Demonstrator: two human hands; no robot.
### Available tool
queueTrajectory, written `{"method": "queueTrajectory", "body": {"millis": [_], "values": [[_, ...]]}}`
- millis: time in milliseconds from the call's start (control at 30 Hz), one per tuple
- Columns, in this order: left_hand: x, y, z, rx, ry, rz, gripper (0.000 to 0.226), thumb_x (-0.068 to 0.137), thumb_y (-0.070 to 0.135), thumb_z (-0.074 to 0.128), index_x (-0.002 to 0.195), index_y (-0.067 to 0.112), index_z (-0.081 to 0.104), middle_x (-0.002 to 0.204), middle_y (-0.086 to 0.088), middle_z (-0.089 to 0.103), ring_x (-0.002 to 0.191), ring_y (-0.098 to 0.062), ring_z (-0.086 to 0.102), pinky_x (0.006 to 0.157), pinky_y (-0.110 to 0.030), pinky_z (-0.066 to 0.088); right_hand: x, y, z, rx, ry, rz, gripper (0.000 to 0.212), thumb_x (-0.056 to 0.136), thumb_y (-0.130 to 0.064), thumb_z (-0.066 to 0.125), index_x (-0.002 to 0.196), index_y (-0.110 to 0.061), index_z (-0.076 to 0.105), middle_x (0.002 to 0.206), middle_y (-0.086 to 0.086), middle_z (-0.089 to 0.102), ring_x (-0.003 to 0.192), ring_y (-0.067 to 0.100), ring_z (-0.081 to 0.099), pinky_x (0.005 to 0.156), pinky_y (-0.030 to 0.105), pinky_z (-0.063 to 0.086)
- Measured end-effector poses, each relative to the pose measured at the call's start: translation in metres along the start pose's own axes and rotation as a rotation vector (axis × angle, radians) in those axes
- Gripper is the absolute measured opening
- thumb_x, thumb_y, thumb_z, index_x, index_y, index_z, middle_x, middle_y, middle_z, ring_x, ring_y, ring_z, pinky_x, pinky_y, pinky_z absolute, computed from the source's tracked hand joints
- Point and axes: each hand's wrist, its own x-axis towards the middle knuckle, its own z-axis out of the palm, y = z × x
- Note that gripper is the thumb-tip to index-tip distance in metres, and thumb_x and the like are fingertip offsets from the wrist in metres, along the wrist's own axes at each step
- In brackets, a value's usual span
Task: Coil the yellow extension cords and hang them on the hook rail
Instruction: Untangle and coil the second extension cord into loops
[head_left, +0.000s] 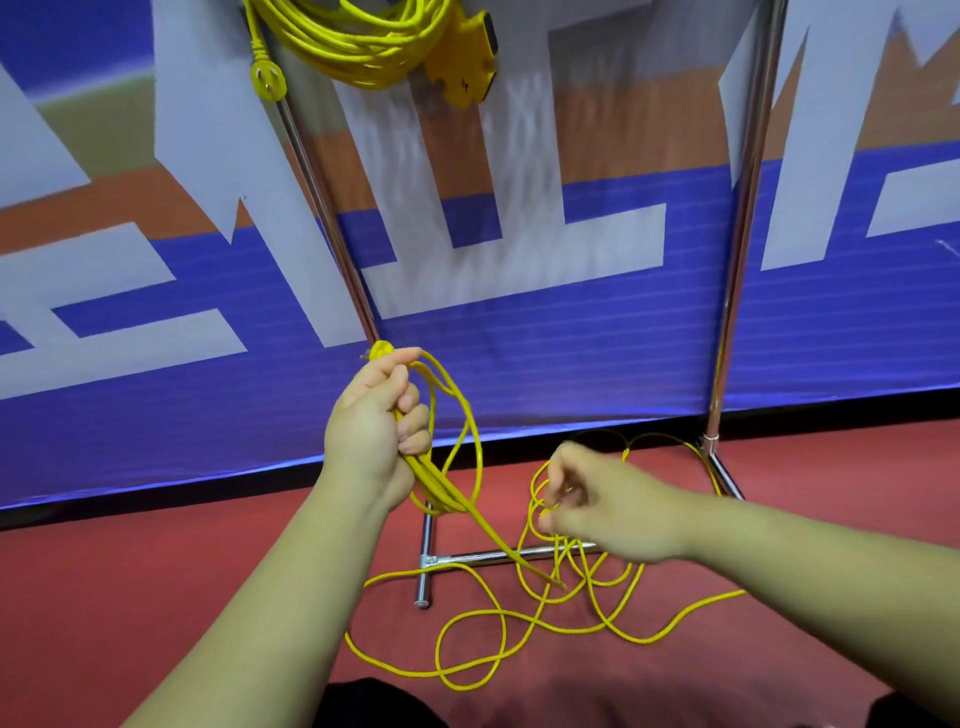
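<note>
You are coiling the loose thin yellow extension cord (563, 629), with most still to gather.
Your left hand (376, 426) is gripping a few loops at near centre; your right hand (597, 506), blurred, is pinching a strand beside it. The rest is lying tangled on the red floor (156, 597); another coiled yellow cord (358, 44) is already hanging on the far chrome tubular rack (747, 208).
</note>
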Motion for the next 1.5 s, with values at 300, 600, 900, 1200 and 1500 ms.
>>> {"method": "queueTrajectory", "body": {"millis": [300, 600, 900, 1200, 1500], "values": [[0.004, 0.011, -0.018, -0.168, 0.107, 0.033, 0.024, 0.105, 0.013, 0.039, 0.102, 0.016, 0.062, 0.060, 0.005, 0.039, 0.040, -0.004, 0.026, 0.035, -0.015, 0.020, 0.016, 0.006, 0.042, -0.053, -0.251, -0.025, 0.029, 0.091, -0.003, 0.055, 0.080, -0.028, 0.045, 0.097, -0.004, 0.074, 0.066, 0.009, 0.053, 0.063, 0.029, 0.044], [-0.005, 0.001, -0.042, 0.563, -0.074, 0.061, 0.013, 0.093, 0.007, 0.067, 0.098, 0.015, 0.075, 0.057, 0.003, 0.039, 0.042, -0.010, 0.029, 0.037, -0.017, 0.026, 0.025, -0.021, -0.031, 0.277, 0.125, 0.018, 0.015, 0.082, -0.002, 0.076, 0.083, -0.013, 0.066, 0.066, 0.002, 0.064, 0.065, 0.019, 0.051, 0.064, 0.033, 0.038], [-0.006, -0.026, -0.012, 1.034, -0.522, 0.021, 0.025, 0.083, 0.039, 0.078, 0.108, 0.040, 0.077, 0.091, 0.009, 0.072, 0.092, 0.002, 0.060, 0.089, -0.029, 0.046, 0.010, -0.053, -0.055, 0.288, 0.204, -0.150, 0.011, 0.083, -0.007, 0.077, 0.084, -0.013, 0.068, 0.074, 0.013, 0.065, 0.068, 0.020, 0.056, 0.068, 0.037, 0.045], [-0.004, -0.024, 0.003, 0.843, -0.259, 0.198, 0.013, 0.087, 0.039, 0.067, 0.093, 0.030, 0.074, 0.056, 0.006, 0.041, 0.053, -0.018, 0.038, 0.058, -0.033, 0.039, 0.002, -0.029, -0.068, 0.159, 0.050, -0.135, 0.029, 0.089, -0.003, 0.069, 0.077, -0.015, 0.045, 0.084, 0.015, 0.070, 0.077, 0.019, 0.059, 0.072, 0.046, 0.047], [0.004, -0.009, 0.005, 0.349, 0.038, 0.155, 0.017, 0.104, 0.017, 0.052, 0.089, 0.015, 0.061, 0.068, 0.001, 0.032, 0.046, -0.007, 0.022, 0.036, -0.017, 0.019, 0.013, 0.014, -0.063, 0.028, 0.125, -0.024, 0.021, 0.084, 0.000, 0.073, 0.079, -0.018, 0.064, 0.082, -0.003, 0.075, 0.078, 0.004, 0.070, 0.080, 0.032, 0.053]]}}
